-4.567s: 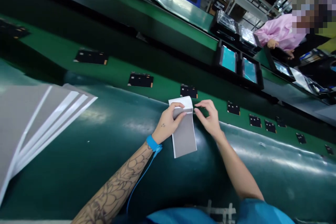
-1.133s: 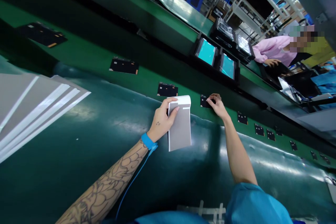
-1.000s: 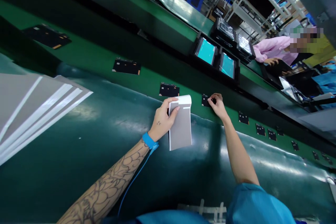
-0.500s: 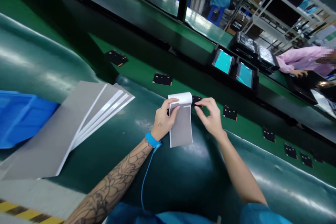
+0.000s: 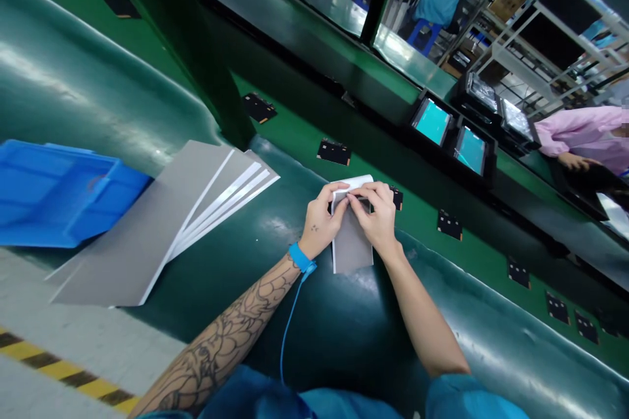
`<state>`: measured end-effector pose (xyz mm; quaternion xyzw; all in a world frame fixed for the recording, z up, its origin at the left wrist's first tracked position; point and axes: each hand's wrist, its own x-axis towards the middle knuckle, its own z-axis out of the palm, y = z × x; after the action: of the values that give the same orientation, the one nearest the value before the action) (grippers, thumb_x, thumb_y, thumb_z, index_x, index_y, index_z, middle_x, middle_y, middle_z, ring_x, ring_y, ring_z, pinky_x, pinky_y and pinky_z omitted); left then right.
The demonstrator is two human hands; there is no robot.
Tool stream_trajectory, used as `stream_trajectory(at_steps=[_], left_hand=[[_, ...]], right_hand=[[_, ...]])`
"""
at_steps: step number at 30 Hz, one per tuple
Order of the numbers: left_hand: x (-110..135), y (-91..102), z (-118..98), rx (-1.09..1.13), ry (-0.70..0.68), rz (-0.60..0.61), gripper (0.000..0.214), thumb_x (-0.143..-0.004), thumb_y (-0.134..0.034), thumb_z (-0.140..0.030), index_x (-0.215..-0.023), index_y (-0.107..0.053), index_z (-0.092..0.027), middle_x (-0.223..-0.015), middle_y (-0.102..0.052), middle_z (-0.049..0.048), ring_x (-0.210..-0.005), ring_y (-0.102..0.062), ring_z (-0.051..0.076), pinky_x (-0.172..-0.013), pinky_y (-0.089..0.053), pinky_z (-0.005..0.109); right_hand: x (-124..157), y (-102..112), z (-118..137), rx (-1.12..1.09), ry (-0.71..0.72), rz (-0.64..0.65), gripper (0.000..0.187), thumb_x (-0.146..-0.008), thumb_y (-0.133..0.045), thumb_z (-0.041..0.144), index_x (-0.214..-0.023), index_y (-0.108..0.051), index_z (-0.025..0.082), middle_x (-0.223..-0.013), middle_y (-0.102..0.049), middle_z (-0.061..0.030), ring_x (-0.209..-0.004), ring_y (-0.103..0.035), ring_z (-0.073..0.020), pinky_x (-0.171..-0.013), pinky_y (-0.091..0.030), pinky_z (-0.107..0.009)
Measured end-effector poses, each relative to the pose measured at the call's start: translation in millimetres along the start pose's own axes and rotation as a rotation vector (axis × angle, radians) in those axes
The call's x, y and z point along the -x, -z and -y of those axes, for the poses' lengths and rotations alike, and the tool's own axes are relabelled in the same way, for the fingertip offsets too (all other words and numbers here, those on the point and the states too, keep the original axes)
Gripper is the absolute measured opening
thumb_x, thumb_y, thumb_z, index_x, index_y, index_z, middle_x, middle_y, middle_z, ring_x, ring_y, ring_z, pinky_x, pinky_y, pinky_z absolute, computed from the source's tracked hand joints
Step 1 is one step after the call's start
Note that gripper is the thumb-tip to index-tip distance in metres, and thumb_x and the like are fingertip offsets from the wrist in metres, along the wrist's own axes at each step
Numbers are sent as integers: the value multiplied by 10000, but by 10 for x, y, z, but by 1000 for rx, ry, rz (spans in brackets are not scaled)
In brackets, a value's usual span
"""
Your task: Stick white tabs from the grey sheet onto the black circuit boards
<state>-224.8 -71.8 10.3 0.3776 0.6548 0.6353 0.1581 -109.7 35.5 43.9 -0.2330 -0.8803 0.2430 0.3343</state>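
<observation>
My left hand [image 5: 324, 219] pinches a grey sheet with a white underside [image 5: 352, 252] by its upper left side, thumb in front. The sheet's top is bent back over, so its white side shows along the upper edge. My right hand [image 5: 377, 213] is closed at the same fold, thumb and fingertips pressed together beside the left thumb. What lies between those right fingertips is too small and hidden to make out. A blue wrist strap [image 5: 301, 258] with a cord is around my left wrist. Partly behind my right hand lies a small black board [image 5: 397, 198].
On the left, a fan of larger grey sheets [image 5: 162, 209] overlaps a blue bin [image 5: 73, 193]. Black boards [image 5: 334, 152] lie in a row along the green strip. A green post [image 5: 196, 46] rises at left. Trays with teal-faced panels [image 5: 432, 121] stand beyond; a person in pink [image 5: 584, 134] works at right.
My right hand has moved left from beside the sheet onto its fold and closed there. My left hand keeps its hold. The whole view has shifted, with the scene sliding right.
</observation>
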Motion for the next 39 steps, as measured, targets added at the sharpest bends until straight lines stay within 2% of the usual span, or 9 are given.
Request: stream_trajectory(at_steps=[5, 10, 15, 19, 27, 30, 33, 36, 39], left_hand=[[0, -11, 2, 36, 5, -4, 246, -1020, -649, -270, -1258, -668, -213, -1121, -797, 72, -898, -771, 208, -834, -601, 329], [10, -35, 40, 134, 40, 4, 255, -1022, -666, -297, -1260, -669, -208, -1184, -791, 97, -1021, -782, 234, -956, -616, 372], [28, -54, 123, 159, 74, 8, 276, -1016, -674, -303, -1275, -670, -208, -1171, -790, 101, -1055, -781, 241, -981, -619, 383], [24, -54, 117, 148, 67, 10, 274, -1014, -666, -287, -1276, -673, -208, -1161, -790, 100, -1043, -781, 236, -967, -622, 377], [17, -20, 69, 101, 47, 16, 269, -999, -691, -300, -1251, -688, -208, -1133, -784, 90, -967, -760, 229, -863, -617, 346], [13, 0, 79, 87, 76, 6, 293, -992, -719, -339, -1253, -686, -209, -1068, -778, 73, -842, -723, 202, -729, -580, 301], [6, 14, 66, 115, 91, 6, 296, -999, -713, -350, -1255, -678, -205, -1019, -766, 60, -772, -685, 182, -671, -533, 281], [6, 20, 53, 124, 74, 16, 285, -1002, -707, -334, -1256, -668, -209, -1035, -754, 61, -775, -676, 177, -671, -517, 277], [10, 22, 59, 77, 47, 44, 283, -1003, -706, -323, -1260, -665, -213, -1024, -737, 53, -756, -657, 171, -650, -493, 268]], right_hand=[[-1, -24, 0, -1, 17, -33, 137, -1049, -679, 382, -1071, -766, 278, -1064, -713, -69, -1025, -651, -269, -962, -482, -490], [68, -69, -48, 29, 19, -67, 161, -1056, -670, 394, -1101, -798, 308, -1050, -719, -75, -1018, -652, -279, -972, -483, -512], [124, -121, -113, 73, 80, -96, 155, -1063, -659, 366, -1064, -809, 322, -1009, -735, -60, -986, -679, -269, -959, -500, -513], [136, -131, -131, 119, 126, -93, 138, -1066, -650, 348, -1070, -784, 315, -1022, -756, -59, -992, -693, -272, -935, -504, -504], [123, -5, -19, 53, 41, -10, 145, -1083, -602, 352, -1065, -718, 266, -1052, -707, -76, -1033, -653, -260, -951, -494, -460], [77, 290, -264, -51, -101, -88, 204, -1083, -592, 430, -1048, -687, 253, -1028, -668, -61, -971, -639, -225, -899, -521, -400], [60, 714, -782, -161, -321, -99, 363, -1043, -602, 580, -1068, -671, 224, -1038, -647, -56, -933, -620, -196, -814, -520, -333], [115, 1052, -1323, -144, -480, 43, 527, -958, -635, 719, -1041, -686, 201, -1072, -641, -68, -997, -608, -216, -875, -520, -350], [216, 1170, -1638, -84, -514, 168, 589, -920, -633, 783, -987, -709, 203, -1167, -615, -99, -1026, -601, -235, -943, -514, -392]])
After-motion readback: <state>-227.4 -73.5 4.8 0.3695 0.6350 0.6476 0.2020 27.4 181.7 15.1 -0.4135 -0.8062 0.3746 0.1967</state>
